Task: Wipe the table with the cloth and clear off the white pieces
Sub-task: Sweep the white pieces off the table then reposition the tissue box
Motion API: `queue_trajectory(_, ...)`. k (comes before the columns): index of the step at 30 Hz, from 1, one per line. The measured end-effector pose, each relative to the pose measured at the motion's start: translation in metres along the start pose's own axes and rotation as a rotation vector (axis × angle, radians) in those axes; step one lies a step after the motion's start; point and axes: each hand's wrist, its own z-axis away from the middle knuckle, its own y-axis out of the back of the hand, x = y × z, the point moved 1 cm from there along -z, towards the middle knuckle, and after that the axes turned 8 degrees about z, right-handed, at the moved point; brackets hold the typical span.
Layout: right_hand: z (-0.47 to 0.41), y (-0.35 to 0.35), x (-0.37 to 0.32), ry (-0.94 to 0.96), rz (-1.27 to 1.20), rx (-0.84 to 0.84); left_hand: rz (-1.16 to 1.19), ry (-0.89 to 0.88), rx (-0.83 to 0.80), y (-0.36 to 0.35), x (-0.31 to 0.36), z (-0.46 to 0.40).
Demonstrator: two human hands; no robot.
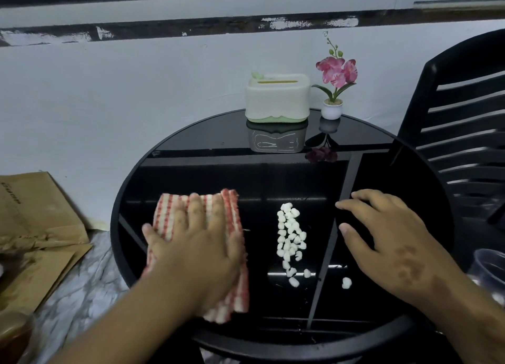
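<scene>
A round black glass table (218, 156) fills the middle of the head view. My left hand (196, 243) lies flat, fingers spread, pressing a red-and-white checked cloth (235, 213) onto the table's left half. To the right of the cloth, several white pieces (291, 235) sit gathered in a narrow pile running front to back. One stray white piece (346, 282) lies apart, near my right wrist. My right hand (390, 243) hovers open over the table's right side, fingers apart, holding nothing.
A cream and green tissue box (277, 98) and a small pink potted orchid (334, 90) stand at the table's far edge by the wall. A black slatted chair (464, 123) is on the right. Brown cardboard (35, 227) lies on the left. A clear plastic cup (489, 268) shows at the right edge.
</scene>
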Motion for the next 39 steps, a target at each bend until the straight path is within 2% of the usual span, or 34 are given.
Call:
queue_trajectory(6, -0.002, -0.001, 0.001, 0.011, 0.017, 0.018, -0.031, -0.289, -0.003, 0.019, -0.031, -0.118)
queue_trajectory(10, -0.003, 0.000, 0.001, 0.008, 0.016, 0.029, -0.069, -0.449, -0.004, 0.023, 0.000, -0.180)
queue_trajectory(16, -0.003, 0.001, 0.002, -0.010, -0.033, 0.031, -0.139, -0.771, -0.084, 0.018, 0.058, -0.190)
queue_trajectory(18, -0.002, 0.001, 0.008, -0.056, -0.176, 0.084, -0.155, -0.876, -0.111, 0.016, 0.063, -0.182)
queue_trajectory(22, -0.003, 0.008, 0.024, -0.358, -0.761, 0.242, -0.148, -1.100, -0.142, 0.011, 0.066, -0.154)
queue_trajectory(25, -0.008, 0.013, 0.036, -0.481, -0.904, 0.245, -0.159, -1.205, -0.154, 0.008, 0.065, -0.132)
queue_trajectory(31, -0.024, 0.025, 0.045, -0.422, -0.518, 0.218, -0.169, -1.298, -0.190, 0.009, 0.064, -0.103)
queue_trajectory(36, -0.036, 0.009, 0.053, -0.159, -0.113, 0.201, -0.158, -1.335, -0.216, 0.010, 0.064, -0.105)
queue_trajectory(39, -0.037, 0.002, 0.052, -0.086, 0.051, 0.152, -0.130, -1.338, -0.216, 0.013, 0.066, -0.123)
